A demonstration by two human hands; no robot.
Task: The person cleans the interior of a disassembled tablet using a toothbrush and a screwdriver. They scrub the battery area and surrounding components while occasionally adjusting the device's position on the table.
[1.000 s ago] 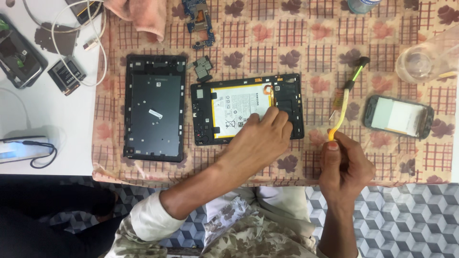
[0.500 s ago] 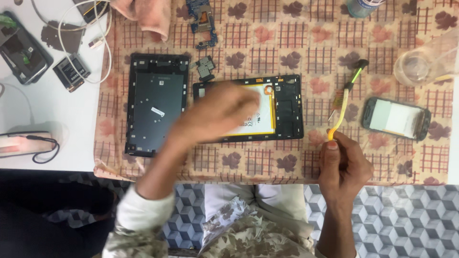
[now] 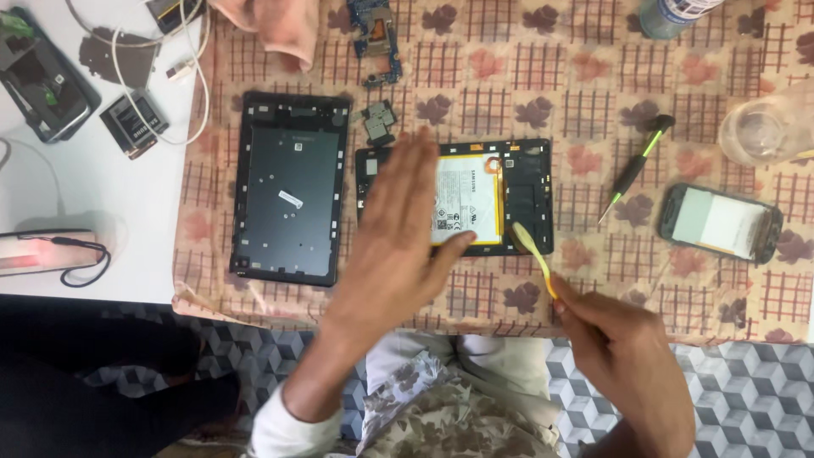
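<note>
My left hand (image 3: 403, 233) hovers flat, fingers spread, over the left half of an opened tablet body (image 3: 530, 199) with a white battery (image 3: 465, 203) inside it. It holds nothing. My right hand (image 3: 623, 339) grips a yellow toothbrush (image 3: 532, 250) by the handle; the brush head rests at the tablet's lower right edge. A black tablet back cover (image 3: 291, 199) lies to the left of my left hand. All of it sits on a patterned cloth (image 3: 593, 85).
A green-and-black screwdriver (image 3: 636, 165) and a smartphone (image 3: 721, 222) lie to the right. A clear cup (image 3: 763, 131), circuit boards (image 3: 377, 30), a small part (image 3: 377, 121), a pink cloth (image 3: 271, 25), cables, a phone battery (image 3: 136, 121) and another phone (image 3: 42, 85) sit farther back.
My left hand left the battery, swung left, and now hovers over the tablet's left half. My right hand brought the toothbrush from beside the screwdriver down to the tablet's lower right edge.
</note>
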